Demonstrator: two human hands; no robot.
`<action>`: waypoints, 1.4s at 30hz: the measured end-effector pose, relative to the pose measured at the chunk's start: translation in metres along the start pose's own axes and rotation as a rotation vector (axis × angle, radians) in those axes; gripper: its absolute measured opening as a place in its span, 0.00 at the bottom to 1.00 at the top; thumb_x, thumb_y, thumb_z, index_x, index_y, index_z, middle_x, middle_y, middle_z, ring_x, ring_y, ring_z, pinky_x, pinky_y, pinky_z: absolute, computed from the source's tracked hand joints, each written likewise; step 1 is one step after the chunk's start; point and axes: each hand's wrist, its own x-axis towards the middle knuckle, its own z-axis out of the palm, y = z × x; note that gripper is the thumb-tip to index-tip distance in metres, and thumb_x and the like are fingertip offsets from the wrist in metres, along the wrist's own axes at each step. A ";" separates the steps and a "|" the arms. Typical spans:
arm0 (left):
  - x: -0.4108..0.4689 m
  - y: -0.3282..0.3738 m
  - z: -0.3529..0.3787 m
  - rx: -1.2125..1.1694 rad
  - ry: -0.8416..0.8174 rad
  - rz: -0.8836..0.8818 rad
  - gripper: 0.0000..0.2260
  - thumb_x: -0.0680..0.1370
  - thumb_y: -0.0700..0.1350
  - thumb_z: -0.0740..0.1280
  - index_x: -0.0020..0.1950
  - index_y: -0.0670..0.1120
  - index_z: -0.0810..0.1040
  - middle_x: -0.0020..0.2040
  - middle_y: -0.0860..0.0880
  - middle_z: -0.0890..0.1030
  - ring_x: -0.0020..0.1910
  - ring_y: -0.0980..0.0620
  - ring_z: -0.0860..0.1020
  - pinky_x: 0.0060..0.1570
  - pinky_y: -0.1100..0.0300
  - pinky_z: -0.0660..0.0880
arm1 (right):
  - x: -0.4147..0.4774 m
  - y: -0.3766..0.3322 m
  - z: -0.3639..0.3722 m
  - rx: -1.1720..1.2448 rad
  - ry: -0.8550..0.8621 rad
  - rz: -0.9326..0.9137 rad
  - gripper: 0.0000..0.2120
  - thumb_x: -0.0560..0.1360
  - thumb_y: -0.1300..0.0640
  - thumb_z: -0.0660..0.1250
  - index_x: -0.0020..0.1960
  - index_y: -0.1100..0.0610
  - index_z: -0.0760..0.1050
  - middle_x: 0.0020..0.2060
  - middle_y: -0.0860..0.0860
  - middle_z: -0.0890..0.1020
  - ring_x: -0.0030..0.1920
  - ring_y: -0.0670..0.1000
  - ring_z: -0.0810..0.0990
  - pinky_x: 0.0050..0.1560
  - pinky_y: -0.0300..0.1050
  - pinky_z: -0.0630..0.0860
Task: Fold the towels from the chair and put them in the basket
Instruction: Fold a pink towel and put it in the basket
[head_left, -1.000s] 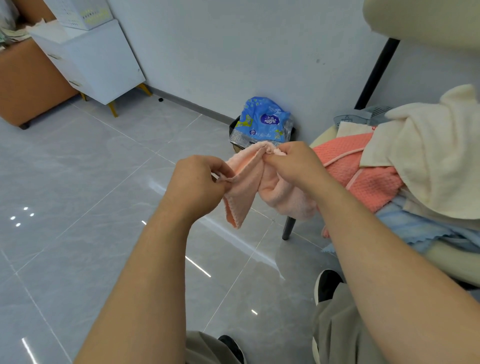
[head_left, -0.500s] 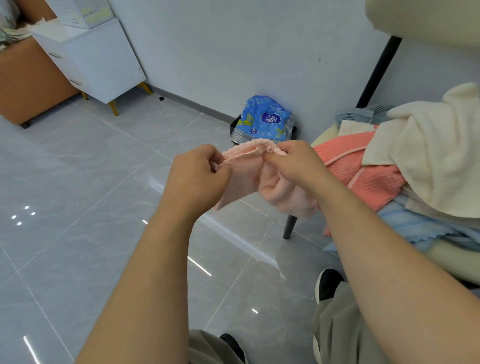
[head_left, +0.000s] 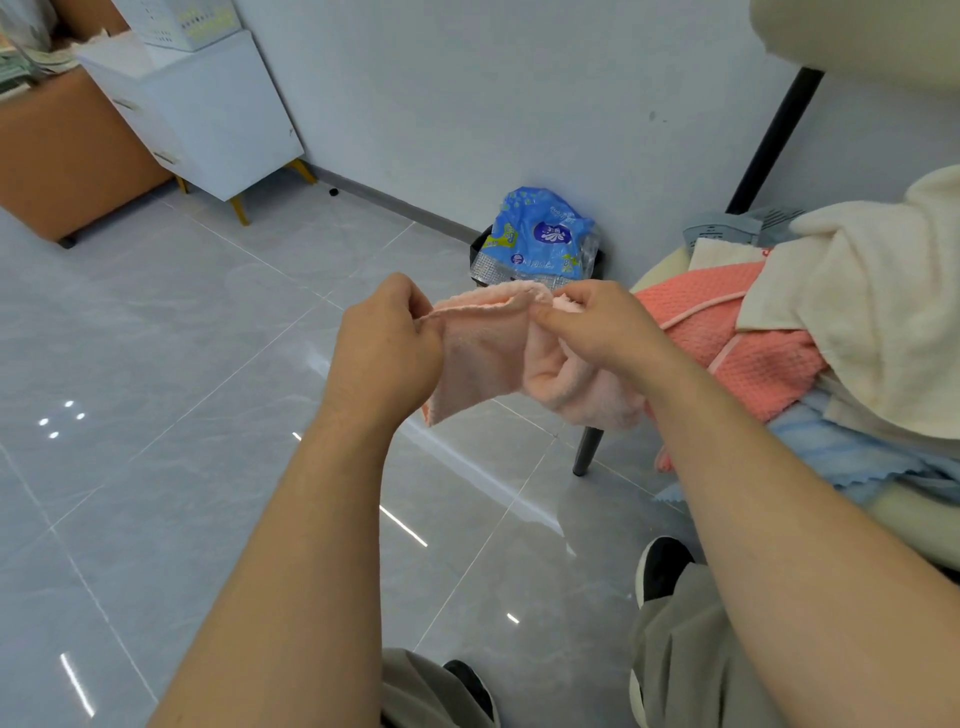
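Pinching the pink towel (head_left: 483, 358) along its top hem: left grip (head_left: 387, 343) clamped on the left corner, right grip (head_left: 597, 322) clamped on the bunched middle. The towel hangs over the floor, just off the chair's (head_left: 587, 452) left edge. Fingertips mostly hidden behind knuckles; the towel's far end is hidden under the right wrist. Coral towel (head_left: 748, 332), cream towel (head_left: 872, 312) and blue towel (head_left: 852, 457) are heaped on the seat, cut off at right.

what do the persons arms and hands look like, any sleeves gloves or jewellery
The left arm and right arm are bare up to the frame edge: no sleeve shows. The left hand and right hand wear no gloves, and no watch, bracelet or ring is visible on the sides facing the camera.
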 end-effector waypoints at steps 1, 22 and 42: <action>0.002 -0.006 -0.003 0.005 0.011 -0.028 0.01 0.78 0.42 0.64 0.48 0.46 0.75 0.41 0.52 0.77 0.40 0.55 0.75 0.35 0.60 0.73 | 0.001 0.000 0.000 0.015 0.015 0.007 0.17 0.76 0.41 0.68 0.39 0.54 0.78 0.30 0.40 0.80 0.35 0.42 0.78 0.37 0.40 0.70; -0.047 -0.132 -0.084 -0.032 0.101 -0.441 0.04 0.77 0.42 0.68 0.46 0.49 0.82 0.41 0.48 0.84 0.42 0.48 0.82 0.37 0.58 0.73 | -0.008 0.001 -0.007 0.301 0.171 -0.172 0.02 0.77 0.57 0.71 0.50 0.52 0.81 0.40 0.47 0.85 0.40 0.42 0.81 0.48 0.37 0.76; -0.090 -0.140 -0.095 -0.453 0.063 -0.513 0.06 0.80 0.37 0.67 0.44 0.43 0.73 0.43 0.41 0.79 0.27 0.45 0.81 0.27 0.56 0.72 | -0.027 -0.016 0.013 0.396 0.208 0.014 0.04 0.79 0.58 0.63 0.49 0.52 0.76 0.40 0.50 0.80 0.36 0.52 0.82 0.38 0.53 0.84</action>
